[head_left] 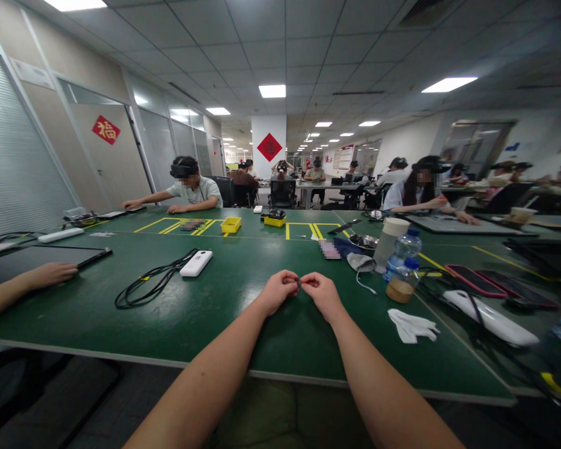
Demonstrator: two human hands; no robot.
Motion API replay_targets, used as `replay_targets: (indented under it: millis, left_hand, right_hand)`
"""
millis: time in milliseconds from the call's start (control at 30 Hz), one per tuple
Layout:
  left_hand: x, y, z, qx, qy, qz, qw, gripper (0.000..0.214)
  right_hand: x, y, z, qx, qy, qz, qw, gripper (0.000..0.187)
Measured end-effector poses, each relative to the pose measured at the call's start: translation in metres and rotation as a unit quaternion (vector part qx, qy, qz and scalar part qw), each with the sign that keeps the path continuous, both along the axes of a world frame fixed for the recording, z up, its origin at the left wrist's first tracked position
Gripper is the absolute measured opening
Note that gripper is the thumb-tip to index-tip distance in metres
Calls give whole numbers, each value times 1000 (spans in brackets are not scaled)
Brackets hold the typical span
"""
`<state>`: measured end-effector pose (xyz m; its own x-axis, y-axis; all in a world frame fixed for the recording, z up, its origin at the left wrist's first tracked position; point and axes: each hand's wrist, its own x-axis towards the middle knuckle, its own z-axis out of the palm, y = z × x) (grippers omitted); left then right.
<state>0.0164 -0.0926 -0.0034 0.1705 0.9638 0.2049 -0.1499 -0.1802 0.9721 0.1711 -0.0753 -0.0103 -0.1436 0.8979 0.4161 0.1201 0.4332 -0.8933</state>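
Note:
Both my hands meet over the green table [206, 337], fingertips nearly touching. My left hand [279, 292] is closed in a pinch, thumb against the curled fingers. Facing it, my right hand [320, 294] also pinches with thumb and forefinger. A tiny dark thing seems to sit between the fingertips, too small to name. To the left of my hands lie a white power bank [196, 263] marked 15 and a coiled black cable [152, 284]. On the right, a crumpled white tissue or cloth [412, 326] lies near my right forearm.
Bottles [402, 280], a pale tumbler [390, 244], a metal bowl [363, 243] and a dark blue cloth [348, 247] crowd the right. Yellow trays [231, 225] stand farther back. Another white device [490, 318] and phones [477, 280] lie far right. A co-worker's hand [53, 274] rests on a dark panel at left.

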Motion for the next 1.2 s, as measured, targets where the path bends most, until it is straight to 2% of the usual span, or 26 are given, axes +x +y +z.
replay_targets:
  millis: [200, 333, 467, 633, 833, 1067, 1200]
  left_hand:
    - [-3, 2, -1, 30, 27, 2, 999, 23]
    - [-3, 1, -2, 35, 8, 4, 999, 21]
    - [-1, 0, 0, 32, -11, 4, 999, 25]
    - [-2, 0, 0, 26, -2, 26, 999, 21]
    - [-1, 0, 1, 19, 5, 7, 1000, 20]
    - [-1, 2, -1, 13, 25, 7, 1000, 15]
    - [-2, 4, -3, 0, 20, 3, 1000, 21]
  right_hand:
    - [0, -4, 2, -16, 26, -4, 1000, 19]
    - [-1, -3, 1, -37, 59, 11, 998, 24]
    - [-2, -4, 2, -65, 75, 27, 995, 21]
    - [-2, -5, 5, -91, 100, 4, 991, 20]
    - [0, -4, 4, -67, 64, -8, 996, 21]
    - [-2, -6, 5, -95, 101, 20, 990, 21]
    - [-1, -4, 1, -108, 114, 32, 987, 24]
